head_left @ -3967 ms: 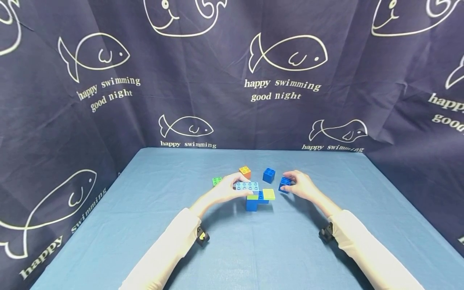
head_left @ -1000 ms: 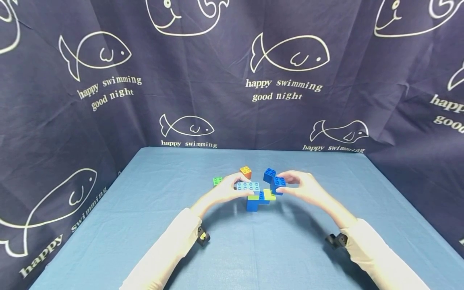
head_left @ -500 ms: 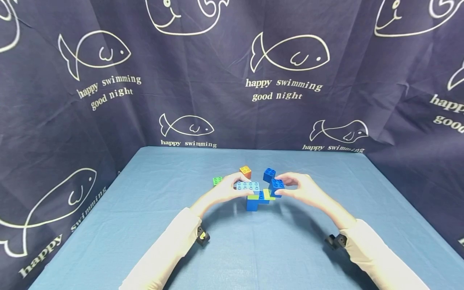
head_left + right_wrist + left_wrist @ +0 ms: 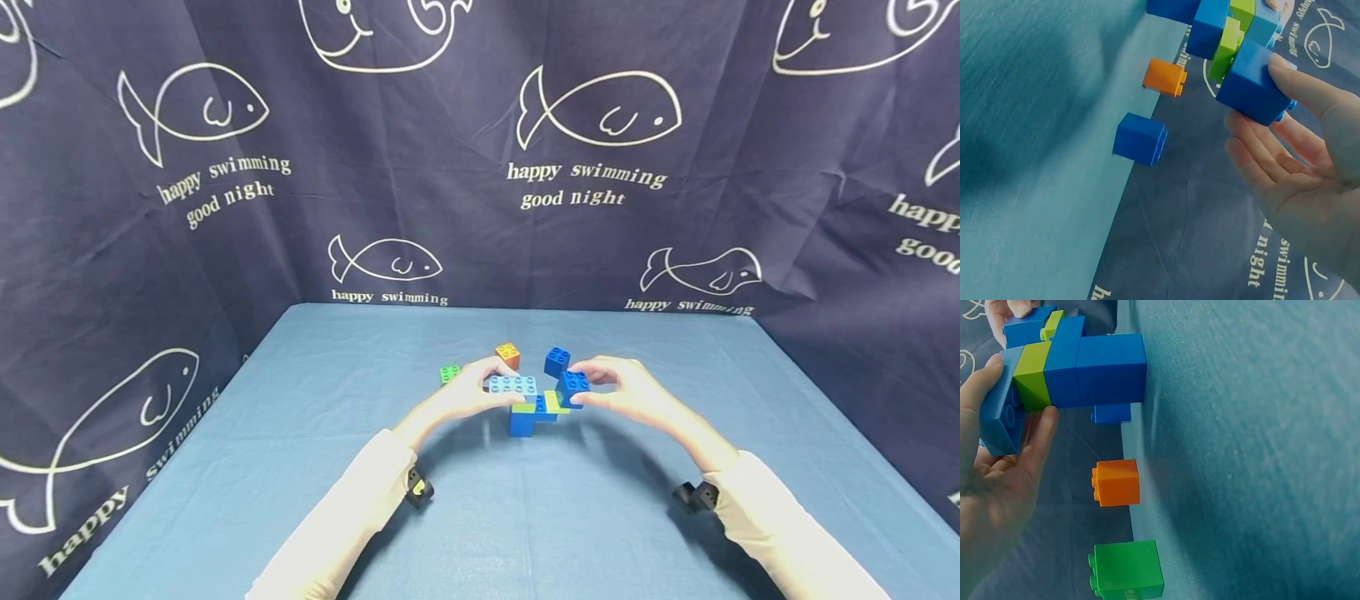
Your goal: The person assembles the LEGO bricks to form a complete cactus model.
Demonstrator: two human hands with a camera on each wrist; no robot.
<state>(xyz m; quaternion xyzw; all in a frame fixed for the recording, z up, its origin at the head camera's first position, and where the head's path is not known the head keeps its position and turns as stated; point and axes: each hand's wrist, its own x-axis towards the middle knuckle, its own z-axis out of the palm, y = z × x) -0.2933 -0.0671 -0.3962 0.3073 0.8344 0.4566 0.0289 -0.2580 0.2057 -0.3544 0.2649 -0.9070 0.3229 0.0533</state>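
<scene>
My left hand (image 4: pixel 468 393) grips the light blue brick (image 4: pixel 512 386) at the top of a toy brick build. Below it the build has a lime brick (image 4: pixel 1033 375) and dark blue bricks (image 4: pixel 1110 369), with a thin lime plate (image 4: pixel 552 403) on the right arm of the build. Between thumb and fingers, my right hand (image 4: pixel 633 392) pinches a dark blue 2x2 brick (image 4: pixel 574 390), studs upward. That brick sits right at the lime plate and covers part of it; in the right wrist view its underside meets the plate (image 4: pixel 1227 49).
Behind the build, an orange brick (image 4: pixel 507 357) and another dark blue brick (image 4: pixel 557 362) stand on the blue tablecloth (image 4: pixel 480 517). A green brick (image 4: pixel 448 375) stands left of them, partly behind my left hand. A dark fish-print curtain (image 4: pixel 480 217) surrounds the table.
Over four seconds my right hand has lifted the dark blue brick off the table and brought it left to the lime plate. During the last half second it barely shifts. My left hand stays put.
</scene>
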